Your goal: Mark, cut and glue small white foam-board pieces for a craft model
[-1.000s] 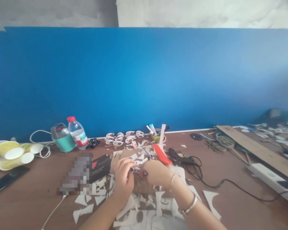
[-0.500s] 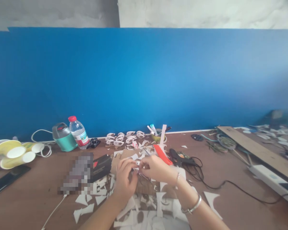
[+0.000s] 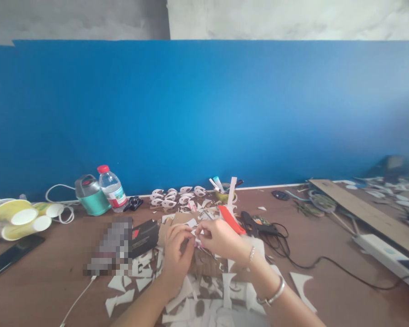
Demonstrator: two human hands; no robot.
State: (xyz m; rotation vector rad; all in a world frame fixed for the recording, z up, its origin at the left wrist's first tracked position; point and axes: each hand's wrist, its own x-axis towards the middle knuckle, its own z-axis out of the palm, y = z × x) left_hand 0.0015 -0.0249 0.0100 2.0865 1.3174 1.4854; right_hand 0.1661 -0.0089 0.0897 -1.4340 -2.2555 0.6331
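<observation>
My left hand and my right hand meet over the middle of the table, fingertips almost touching. Between them sits a small white paper piece, pinched by both hands; its exact shape is partly covered by the fingers. Beneath lies a brown cardboard piece with paper scraps around it. Just beyond the hands, several white paper cut-outs with oval holes stand in rows. An orange-red object lies close to my right hand.
Right of the hands is a black glue gun with a trailing cord. A cup of pens, a water bottle and a green-grey container stand along the blue wall. Paper cups lie left; a power strip lies right.
Both hands stay together around the small white paper piece. The right hand's fingers have shifted slightly; everything else looks the same.
</observation>
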